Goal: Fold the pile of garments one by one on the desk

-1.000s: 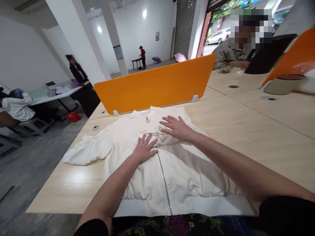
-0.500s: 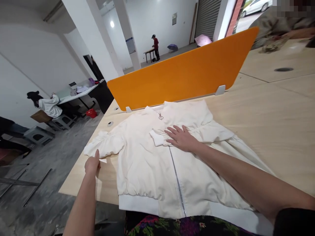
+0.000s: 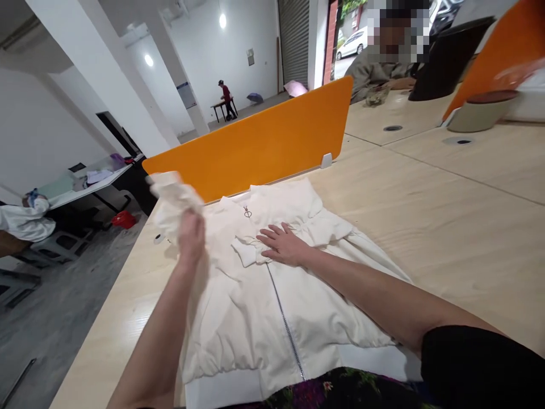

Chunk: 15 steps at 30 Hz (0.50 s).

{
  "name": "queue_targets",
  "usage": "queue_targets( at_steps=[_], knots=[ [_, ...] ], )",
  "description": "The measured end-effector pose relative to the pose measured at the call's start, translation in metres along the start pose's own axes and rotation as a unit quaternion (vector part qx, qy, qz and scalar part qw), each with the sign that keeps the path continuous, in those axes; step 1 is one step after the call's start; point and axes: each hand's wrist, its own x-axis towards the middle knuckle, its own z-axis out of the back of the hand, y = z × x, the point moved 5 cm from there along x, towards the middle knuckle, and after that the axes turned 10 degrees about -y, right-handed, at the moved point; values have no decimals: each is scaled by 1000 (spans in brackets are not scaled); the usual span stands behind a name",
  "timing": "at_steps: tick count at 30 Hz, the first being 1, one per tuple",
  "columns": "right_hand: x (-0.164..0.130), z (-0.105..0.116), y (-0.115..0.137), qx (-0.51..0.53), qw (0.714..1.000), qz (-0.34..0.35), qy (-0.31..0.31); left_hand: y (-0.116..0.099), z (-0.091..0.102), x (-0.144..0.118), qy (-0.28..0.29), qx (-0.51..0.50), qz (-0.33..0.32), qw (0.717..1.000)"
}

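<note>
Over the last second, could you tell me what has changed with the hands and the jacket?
The left hand left the jacket's chest, gripped the left sleeve and lifted it off the table toward the body. The right hand stayed flat on the white jacket, which still lies zipped.

Jacket (image 3: 255, 295) flat on desk (image 3: 426, 227), hem at near edge, collar by divider (image 3: 255, 150) behind; left hand (image 3: 191, 236) lifts sleeve (image 3: 172, 199) at left edge; right hand (image 3: 283, 247) on chest

A white zip-front jacket (image 3: 255, 295) lies flat and face up just before the orange divider (image 3: 255, 150), zipper closed (ring pull near the collar), one sleeve (image 3: 172, 196) raised off the surface, the other folded across its chest.
</note>
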Motion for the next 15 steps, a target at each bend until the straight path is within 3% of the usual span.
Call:
queue_targets(
  at_steps=[2,4,6,9,12,15],
  knots=[
    [1,6,-1,31,999,1,-35,-27,-23,-3,44,-86,-54,994],
    [3,13,-5,61,994,-16,-91,-38,-38,-9,72,-157,-75,982],
    [3,20,-12,68,984,-57,-155,-29,-41,-10,45,-152,-47,986],
    [1,26,-22,31,970,-113,-214,1,-41,-11,6,-46,-14,999],
    [9,28,-27,-16,975,-125,-182,23,-58,-25,88,61,-21,994],
    [35,30,-31,-56,984,-120,-122,31,-79,-44,159,131,-29,978]
  ],
)
